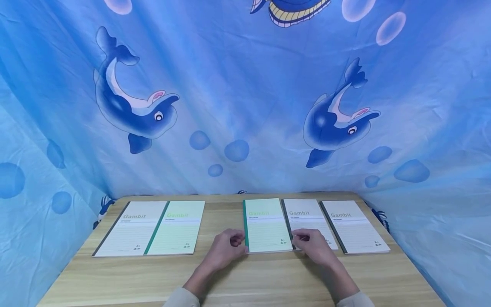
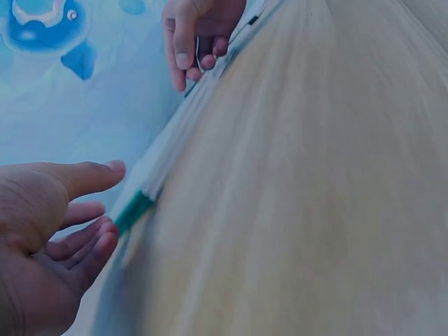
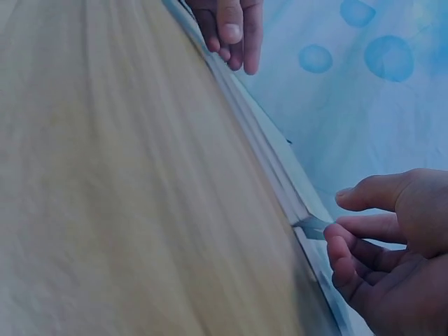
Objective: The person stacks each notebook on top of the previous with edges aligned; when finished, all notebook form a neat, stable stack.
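Observation:
A pale green notebook (image 1: 265,230) with a green spine and "Gambit" on its cover lies between my two hands. My left hand (image 1: 229,246) is at its lower left corner, fingers loosely bent; in the left wrist view its fingertips (image 2: 106,234) are right at the green spine (image 2: 133,210), thumb apart. My right hand (image 1: 311,244) is by the lower right corner, over part of a white notebook (image 1: 301,207) with a dark spine. The right wrist view shows its thumb (image 3: 367,194) raised and its bent fingers at the notebook's edge.
Another white notebook (image 1: 354,228) with a dark spine lies at the right. On the left, a white notebook (image 1: 128,230) and a green one (image 1: 177,230) lie side by side. A blue dolphin-print curtain (image 1: 245,106) hangs behind the wooden table (image 1: 268,283).

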The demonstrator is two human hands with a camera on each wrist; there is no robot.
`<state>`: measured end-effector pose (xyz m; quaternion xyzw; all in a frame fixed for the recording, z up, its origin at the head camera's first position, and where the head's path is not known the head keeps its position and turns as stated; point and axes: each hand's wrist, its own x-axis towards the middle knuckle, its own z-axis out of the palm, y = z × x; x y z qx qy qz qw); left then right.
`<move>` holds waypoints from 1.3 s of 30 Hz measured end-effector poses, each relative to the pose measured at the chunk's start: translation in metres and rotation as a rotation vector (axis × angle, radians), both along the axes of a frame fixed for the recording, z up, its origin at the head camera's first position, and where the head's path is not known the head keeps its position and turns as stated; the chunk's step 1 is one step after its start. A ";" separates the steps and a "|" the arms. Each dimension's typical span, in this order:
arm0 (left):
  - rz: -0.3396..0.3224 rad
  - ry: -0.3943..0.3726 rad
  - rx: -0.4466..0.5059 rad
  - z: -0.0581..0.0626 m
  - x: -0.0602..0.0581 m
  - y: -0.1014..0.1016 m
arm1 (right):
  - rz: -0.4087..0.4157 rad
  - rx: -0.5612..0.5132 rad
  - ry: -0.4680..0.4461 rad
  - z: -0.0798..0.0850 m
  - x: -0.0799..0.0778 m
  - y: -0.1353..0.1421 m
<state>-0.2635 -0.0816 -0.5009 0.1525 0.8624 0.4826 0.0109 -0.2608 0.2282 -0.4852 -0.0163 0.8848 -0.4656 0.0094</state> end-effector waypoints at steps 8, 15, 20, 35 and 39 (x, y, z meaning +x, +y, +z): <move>-0.052 0.025 0.041 0.027 -0.005 0.041 | -0.050 -0.019 -0.006 0.008 0.001 0.028; -0.102 0.025 0.006 0.033 -0.005 0.084 | -0.040 -0.068 0.010 0.009 0.003 0.050; -0.129 0.049 -0.064 0.032 -0.006 0.115 | -0.069 -0.013 0.021 0.007 0.004 0.064; -0.185 0.144 -0.235 0.021 -0.009 0.172 | -0.109 0.083 -0.017 -0.003 0.006 0.085; -0.175 0.139 -0.286 0.015 -0.009 0.174 | -0.096 0.091 -0.001 -0.005 0.007 0.087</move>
